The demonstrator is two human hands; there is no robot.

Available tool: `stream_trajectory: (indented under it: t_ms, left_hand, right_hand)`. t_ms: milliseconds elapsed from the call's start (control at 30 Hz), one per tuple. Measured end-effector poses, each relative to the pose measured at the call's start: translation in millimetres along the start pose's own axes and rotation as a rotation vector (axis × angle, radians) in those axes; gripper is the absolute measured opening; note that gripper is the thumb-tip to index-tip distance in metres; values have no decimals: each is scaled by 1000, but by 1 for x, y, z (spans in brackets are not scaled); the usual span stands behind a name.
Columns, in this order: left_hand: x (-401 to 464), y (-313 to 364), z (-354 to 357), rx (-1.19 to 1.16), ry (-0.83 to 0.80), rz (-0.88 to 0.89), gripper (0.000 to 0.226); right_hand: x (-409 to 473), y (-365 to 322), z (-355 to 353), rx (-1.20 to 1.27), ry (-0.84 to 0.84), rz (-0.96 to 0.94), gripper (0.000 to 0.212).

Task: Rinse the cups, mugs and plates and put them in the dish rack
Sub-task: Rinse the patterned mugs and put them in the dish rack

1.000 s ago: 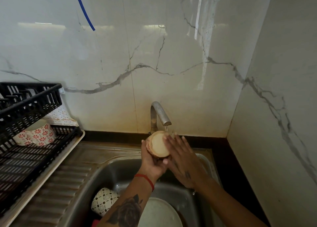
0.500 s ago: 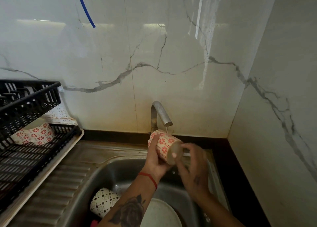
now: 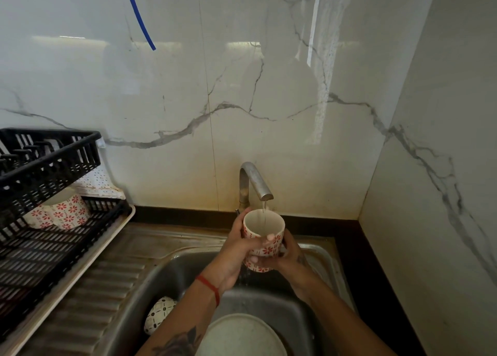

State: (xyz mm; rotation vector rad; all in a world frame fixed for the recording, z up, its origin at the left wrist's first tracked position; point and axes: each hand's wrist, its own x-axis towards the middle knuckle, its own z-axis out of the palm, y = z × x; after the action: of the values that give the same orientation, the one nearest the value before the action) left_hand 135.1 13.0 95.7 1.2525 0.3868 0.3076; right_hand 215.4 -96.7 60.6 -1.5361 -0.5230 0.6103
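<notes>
— What are the hands doing?
— Both grip one red-flowered cup [image 3: 264,233]. The left hand [image 3: 236,250] wraps its near side, thumb on the rim; the right hand [image 3: 286,253] cups it from the other side and beneath.
— Where's the cup?
— Upright over the steel sink [image 3: 271,304], mouth under the tap [image 3: 254,179], a thin stream of water running in.
— What's in the sink?
— A pale plate [image 3: 239,334] and a black-and-white patterned mug [image 3: 158,314] on its side.
— And the rack?
— The black dish rack [image 3: 51,202] stands at left on the drainboard, with red-flowered cups [image 3: 64,211] upside down on its lower tier.
</notes>
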Motion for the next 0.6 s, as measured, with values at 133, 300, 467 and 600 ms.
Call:
stream_trajectory:
  t_ms: [133,300,467,600]
  left_hand:
    - [-8,6,-11,-85,17,17,51]
    - [-5,-1,-18,-396,187,-128,44]
    - [7,-16,-7,-608,54,-368,56]
    - [11,-24,11,-728,80,-417,45]
  right_hand:
    - [0,-1,1,-73,35,-102,86]
    - [-3,-9,-1,-479,136,-414,86]
    - [-21,-33,-11,-1071,310,-775,84]
    - [-29,-45,-14,-1476,361,-1010,85]
